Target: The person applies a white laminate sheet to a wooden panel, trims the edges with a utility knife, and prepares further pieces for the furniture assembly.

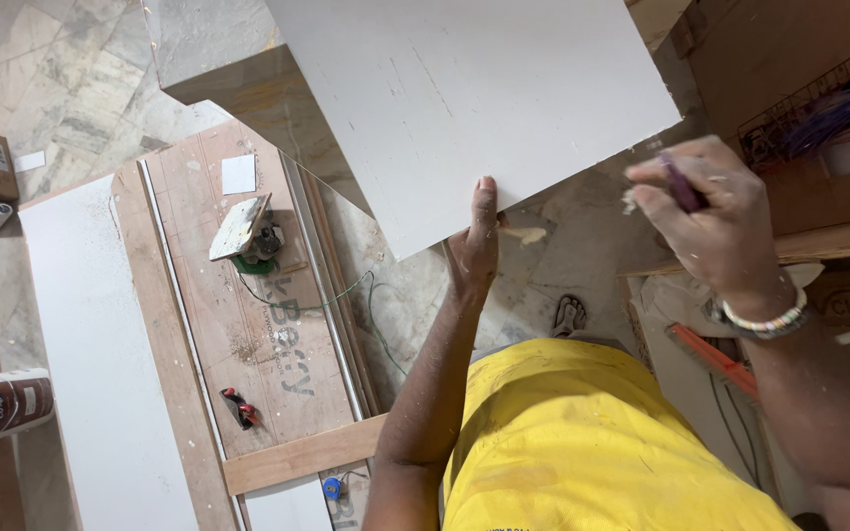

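At the lower corner of the white laminate board (474, 98), its edge is being gripped by the left hand (474, 246), thumb pressed on top. Just off the board's right edge, a slim purple tool (681, 187) is being pinched in the closed fingers of the right hand (715, 221).

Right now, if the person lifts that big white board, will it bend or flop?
Probably not: the white board looks flat with straight edges, so likely stiff. The left hand grips only one corner, so it might tip. Its smooth face could be slippery.

White board (474, 98) (faintly scuffed), yellow shirt (582, 442), purple pencil (681, 185), 1 orange level (712, 360).
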